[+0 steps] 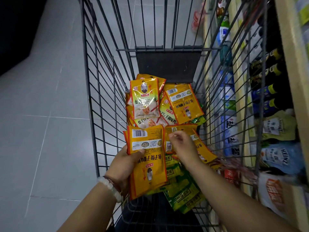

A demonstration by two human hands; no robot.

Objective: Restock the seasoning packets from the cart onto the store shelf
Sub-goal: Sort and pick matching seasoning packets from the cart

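The wire shopping cart (103, 91) fills the centre of the view, its long axis running away from the person, over a grey tiled floor (41, 123). A dark plastic flap (168, 64) hangs at the far end of the basket.

The store shelf (289, 67) runs along the right side of the cart, parallel to its long axis. It carries dark sauce bottles (269, 71), blue-and-white pouches (229, 131) and Heinz pouches (280, 156). The right wire wall of the cart stands between the basket contents and this stock; the shelf area is motion-blurred, so finer labels are uncertain.

The loose yellow seasoning packets (182, 102) lie in a heap on the basket floor, at mixed angles, some face up and some barcode side up. Most have their long axis roughly along the cart. Green seasoning packets (182, 195) lie at the near end, partly under the yellow ones.

The left hand (123, 166) grips a held stack of yellow packets (147, 158) above the near end of the basket, thumb across the back face. The stack is barcode side up, long axis along the cart, barcode end pointing away, print inverted to the viewer. A pale bead bracelet (110, 186) sits on the left wrist.

The right hand (182, 146) reaches into the heap just beside the stack, fingers curled onto the upper edge of a yellow packet (182, 129); it probably pinches this packet.
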